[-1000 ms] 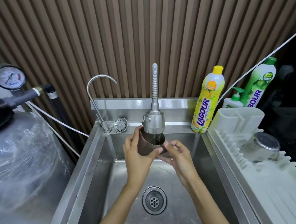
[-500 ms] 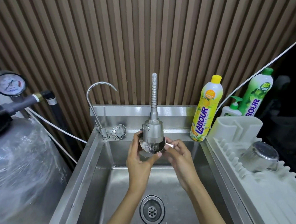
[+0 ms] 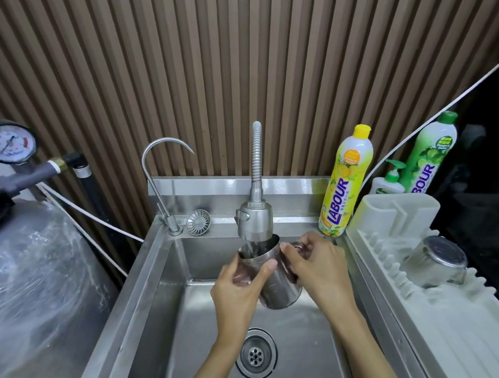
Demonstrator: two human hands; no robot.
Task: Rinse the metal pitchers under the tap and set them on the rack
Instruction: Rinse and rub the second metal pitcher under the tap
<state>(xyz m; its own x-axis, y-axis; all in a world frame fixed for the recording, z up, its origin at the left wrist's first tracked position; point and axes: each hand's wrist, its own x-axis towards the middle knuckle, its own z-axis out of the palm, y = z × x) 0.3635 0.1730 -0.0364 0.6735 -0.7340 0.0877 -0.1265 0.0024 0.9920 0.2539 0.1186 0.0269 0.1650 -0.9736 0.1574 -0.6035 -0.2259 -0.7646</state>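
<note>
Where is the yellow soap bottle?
In the head view, the yellow bottle stands at the back right corner of the sink, between the spray tap and the white drying rack.

Sink (image 3: 136, 271): tap (image 3: 255, 220) at back edge, pitcher (image 3: 280, 286) beneath, drain (image 3: 256, 354) toward front. Rack (image 3: 444, 337) right of sink, second pitcher (image 3: 435, 262) on it. Bottle (image 3: 345, 183) at back right corner.

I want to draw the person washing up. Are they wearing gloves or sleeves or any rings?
No gloves. The left hand and right hand are bare, and so are both forearms as far as the picture shows: no sleeves, watch, bracelet or rings in view.
</note>
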